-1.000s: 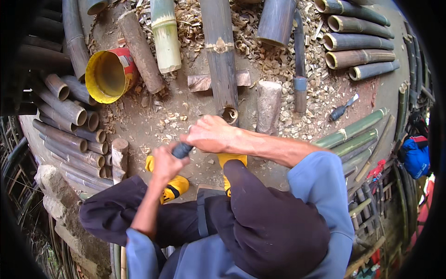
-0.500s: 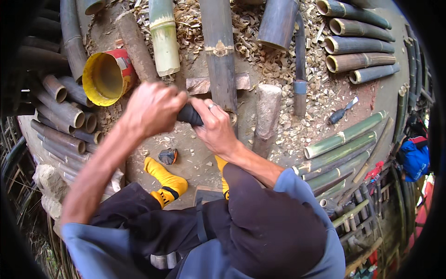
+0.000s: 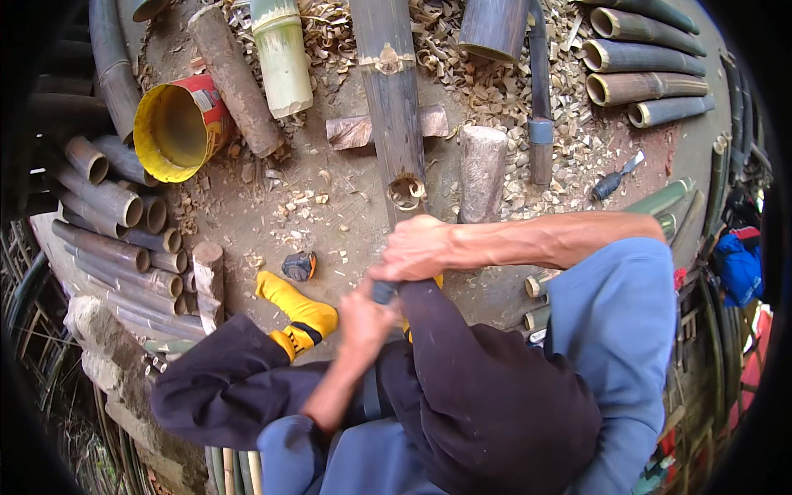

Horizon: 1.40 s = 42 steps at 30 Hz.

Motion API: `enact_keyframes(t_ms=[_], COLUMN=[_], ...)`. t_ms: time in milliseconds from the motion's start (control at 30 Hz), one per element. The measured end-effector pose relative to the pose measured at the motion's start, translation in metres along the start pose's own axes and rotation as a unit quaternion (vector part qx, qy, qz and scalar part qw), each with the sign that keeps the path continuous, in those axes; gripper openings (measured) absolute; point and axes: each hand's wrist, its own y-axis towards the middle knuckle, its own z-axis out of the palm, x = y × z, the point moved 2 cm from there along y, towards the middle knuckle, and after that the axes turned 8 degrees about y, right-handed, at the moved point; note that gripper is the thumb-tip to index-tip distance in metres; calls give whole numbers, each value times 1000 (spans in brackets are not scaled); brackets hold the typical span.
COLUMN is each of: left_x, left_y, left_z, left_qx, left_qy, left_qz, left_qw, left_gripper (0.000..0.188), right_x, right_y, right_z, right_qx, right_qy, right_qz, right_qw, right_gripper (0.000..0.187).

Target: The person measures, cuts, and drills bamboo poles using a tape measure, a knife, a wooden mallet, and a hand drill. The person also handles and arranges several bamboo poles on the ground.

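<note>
A short dark cylinder [image 3: 384, 291], its kind and ends hidden, spans the gap between my two hands near my raised knee. My left hand [image 3: 363, 324] is closed round its nearer part, somewhat smeared by motion. On its farther part sits my right hand [image 3: 417, 247], fingers wrapped over it, the forearm reaching in from the right. Just beyond that hand is the open end of a long dark bamboo pole [image 3: 394, 124], with a notch or hole near the end. A short piece of wood [image 3: 348, 132] lies crosswise under the pole.
A red and yellow bucket [image 3: 177, 132] stands at the left beside a log [image 3: 235, 82]. Bamboo tubes [image 3: 648, 87] are stacked on both sides. A dark-handled bladed tool [image 3: 609, 185] lies at the right. Pale shavings [image 3: 462, 82] cover the ground, and a yellow boot [image 3: 297, 309] is below.
Both hands, still closed on the dark cylinder, have swung toward my body. My left hand came down from beside the bucket; my right elbow rose outward. The pole's notched end is now uncovered.
</note>
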Motion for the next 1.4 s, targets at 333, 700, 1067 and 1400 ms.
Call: enact_keyframes(t_ms=[333,700,1067,1400], left_x=[28,-136,-5,-56], left_y=[39,112,48,20], left_z=[-50,-165,-144,8], left_qx=[-73,-6,270,376], left_qy=[28,543,-41,-499], left_qz=[84,391,13,174], left_qw=[993,743,962,761], left_gripper=[35,15,27,98], right_x=[6,-6,59,45], right_y=[40,18,-30,-125], right_z=[-21,-28,-30,16], right_qx=[-17,-582,-473,-465], right_qy=[-42,78,-11,173], right_qz=[69,155,89,230], right_qw=[997,794,877,837], right_gripper=[14,29,56,62])
